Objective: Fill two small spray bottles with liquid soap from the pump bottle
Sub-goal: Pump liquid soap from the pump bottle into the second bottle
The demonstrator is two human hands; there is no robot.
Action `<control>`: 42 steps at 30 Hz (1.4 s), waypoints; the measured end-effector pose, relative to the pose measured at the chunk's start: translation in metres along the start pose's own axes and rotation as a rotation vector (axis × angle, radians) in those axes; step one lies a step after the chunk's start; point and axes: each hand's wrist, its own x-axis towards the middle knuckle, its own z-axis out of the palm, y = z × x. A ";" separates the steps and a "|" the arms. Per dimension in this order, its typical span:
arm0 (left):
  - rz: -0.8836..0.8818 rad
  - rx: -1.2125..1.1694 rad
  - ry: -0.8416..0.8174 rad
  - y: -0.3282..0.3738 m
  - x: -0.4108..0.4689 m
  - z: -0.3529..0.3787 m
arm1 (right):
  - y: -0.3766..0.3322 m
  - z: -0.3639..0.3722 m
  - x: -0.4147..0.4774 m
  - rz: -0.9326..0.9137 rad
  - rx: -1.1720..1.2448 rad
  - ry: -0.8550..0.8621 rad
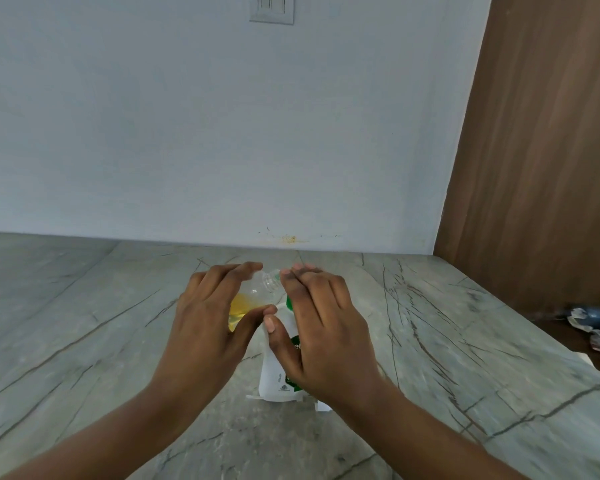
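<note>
A small clear spray bottle (248,303), partly filled with yellow liquid, is tilted with its open neck pointing up and to the right. My left hand (208,320) holds it between thumb and fingers and hides most of its body. The white pump bottle (274,372) with a green pump head (289,303) stands on the grey stone counter (84,323). My right hand (323,327) lies over the pump head with fairly straight fingers, thumb beside the bottle's shoulder. The small bottle's neck sits just beside my right fingertips. A second small bottle is not visible.
A brown wooden panel (541,150) rises at the right end of the counter. Crumpled wrappers (594,325) lie at the far right edge. A white slip of paper (323,407) sits under the pump bottle. The wall carries a switch plate (272,8).
</note>
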 end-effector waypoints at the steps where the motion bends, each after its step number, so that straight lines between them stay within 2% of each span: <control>1: 0.002 0.001 0.000 0.000 0.000 0.000 | 0.000 0.000 -0.001 0.001 0.000 -0.001; 24: -0.017 -0.026 0.046 0.009 0.009 -0.007 | 0.003 -0.012 0.015 0.021 0.013 0.003; 42: -0.019 -0.016 0.005 0.004 -0.001 -0.001 | 0.000 -0.002 0.004 0.015 0.007 0.037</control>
